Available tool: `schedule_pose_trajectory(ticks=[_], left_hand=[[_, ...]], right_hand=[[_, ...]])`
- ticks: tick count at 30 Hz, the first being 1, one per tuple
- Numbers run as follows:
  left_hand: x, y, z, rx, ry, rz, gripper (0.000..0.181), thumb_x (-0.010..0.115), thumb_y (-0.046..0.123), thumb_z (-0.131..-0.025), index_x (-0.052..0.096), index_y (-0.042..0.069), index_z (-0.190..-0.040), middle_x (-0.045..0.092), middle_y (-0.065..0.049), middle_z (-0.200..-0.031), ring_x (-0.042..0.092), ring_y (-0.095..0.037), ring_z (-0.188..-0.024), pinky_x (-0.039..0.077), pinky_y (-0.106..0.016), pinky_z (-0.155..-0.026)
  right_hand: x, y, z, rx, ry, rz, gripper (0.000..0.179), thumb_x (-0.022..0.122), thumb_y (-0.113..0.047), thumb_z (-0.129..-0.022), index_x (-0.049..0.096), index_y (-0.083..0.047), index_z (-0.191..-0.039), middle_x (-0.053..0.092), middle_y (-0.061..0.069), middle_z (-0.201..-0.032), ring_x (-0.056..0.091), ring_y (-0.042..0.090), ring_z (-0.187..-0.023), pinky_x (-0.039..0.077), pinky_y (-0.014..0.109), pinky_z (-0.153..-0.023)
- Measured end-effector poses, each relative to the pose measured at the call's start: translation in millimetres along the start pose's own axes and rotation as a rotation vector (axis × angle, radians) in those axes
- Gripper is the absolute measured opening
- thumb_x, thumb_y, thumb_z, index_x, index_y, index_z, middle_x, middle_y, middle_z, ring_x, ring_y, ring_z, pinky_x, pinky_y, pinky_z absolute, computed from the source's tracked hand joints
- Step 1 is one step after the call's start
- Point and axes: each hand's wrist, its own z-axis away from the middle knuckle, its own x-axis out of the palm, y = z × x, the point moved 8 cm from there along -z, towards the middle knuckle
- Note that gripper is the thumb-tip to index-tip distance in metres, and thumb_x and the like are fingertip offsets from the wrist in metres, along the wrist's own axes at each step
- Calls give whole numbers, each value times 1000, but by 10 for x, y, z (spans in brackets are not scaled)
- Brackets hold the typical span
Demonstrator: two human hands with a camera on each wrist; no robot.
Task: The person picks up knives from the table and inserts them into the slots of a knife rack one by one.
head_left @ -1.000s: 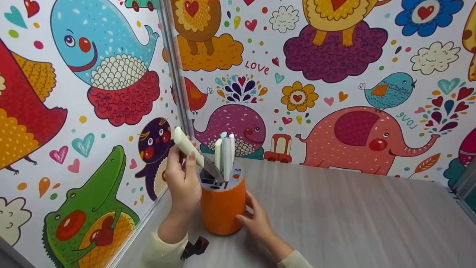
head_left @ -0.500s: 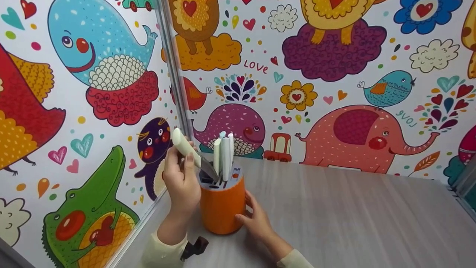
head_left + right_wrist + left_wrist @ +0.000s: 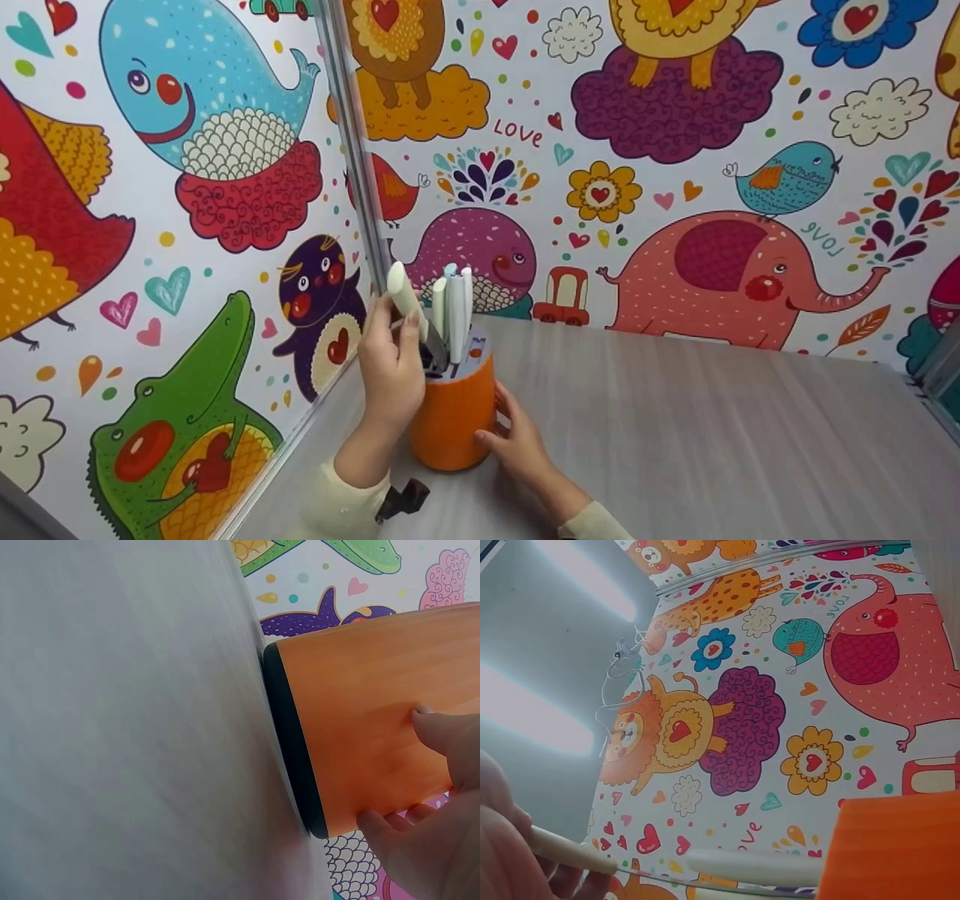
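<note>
In the head view my left hand [image 3: 391,367] grips the pale cream handle of a knife [image 3: 405,296]. The knife leans left, and its blade goes down to the slotted top of an orange knife block [image 3: 454,420]. The left wrist view has the handle in my fingers and the thin blade running toward the block [image 3: 892,847]. Low on the block's right side, my right hand [image 3: 525,446] holds it with thumb and fingers spread round the wall. In the right wrist view, the block's dark base [image 3: 292,742] stands on the table beside this hand [image 3: 427,847].
Several other pale handles [image 3: 457,319] stand upright in the block, close to the held knife. The wood-grain table [image 3: 675,435] extends to the right. Walls with cartoon animals [image 3: 570,247] rise behind and at left. A dark strap piece [image 3: 405,499] sits at the left sleeve.
My left hand has moved right, closer over the block, and the knife has swung more upright with less blade showing. The right hand and the block stay nearly where they were.
</note>
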Motion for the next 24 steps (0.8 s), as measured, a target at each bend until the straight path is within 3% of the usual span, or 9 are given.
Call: schedule_pose_trajectory(ticks=[5,10,14,19,24], left_hand=[[122,-168,36,-33,-55,-65,33,58,1,-107,59,-8,-139,65,-23,-127,66,-36,-121,54,-55,-110],[242,-418,76,-120,-124,-96,36,59,3,-107,59,-6,-142,66,-23,-132,66,-37,-123,50,-56,-114],[299,-599,98,-164,-151,-152,37,61,5,-106,61,-5,-141,69,-23,-129,68,-38,-118,54,-57,-109],[346,-765,123,-185,-158,-233,34,67,8,-104,68,-3,-135,73,-21,-121,71,-35,-108,60,-54,-101],[320,-841,113,-191,-111,-284,32,74,10,-100,72,-1,-130,75,-19,-115,73,-33,-101,63,-51,-94]], right_hand=[[12,-9,11,-10,2,-2,88,82,-24,-94,33,-20,-167,41,11,-170,44,38,-154,41,57,-121],[13,-12,10,-1,-2,-9,88,82,-21,-95,33,-20,-167,41,12,-170,44,39,-154,40,57,-122],[17,5,16,25,7,-12,88,83,-18,-94,34,-21,-167,42,12,-170,44,38,-154,40,56,-122],[35,26,32,36,25,-11,87,83,-18,-94,35,-21,-167,42,11,-169,44,38,-153,41,56,-122],[62,18,36,19,27,-22,86,82,-18,-94,35,-18,-167,44,12,-168,45,38,-153,41,56,-122]])
